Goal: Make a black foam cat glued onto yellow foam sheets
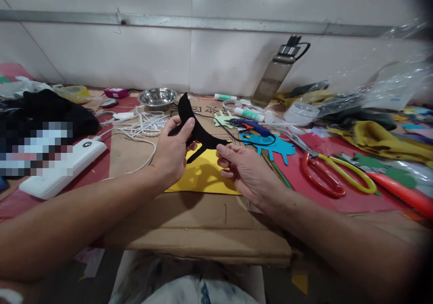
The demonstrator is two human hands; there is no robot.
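Observation:
A black cut-out shape [203,131], looking like felt with thin leg-like strips, is held up above a yellow sheet [199,180]. My left hand [176,148] pinches its broad part between thumb and fingers. At its narrow right end, the fingertips of my right hand [238,162] are closed on the tip. The yellow sheet lies on brown cardboard [203,223] below both hands. Just beyond my right hand are a blue animal-like cut-out [279,148] and a dark blue glue gun [252,126] with an orange part.
Scissors [324,168] with red and yellow handles and an orange-red cutter [399,191] lie right. A tilted bottle [275,76] leans near the wall beside a metal bowl [157,97]. Left are a white power bank [64,168] with a cable and black cloth [57,112].

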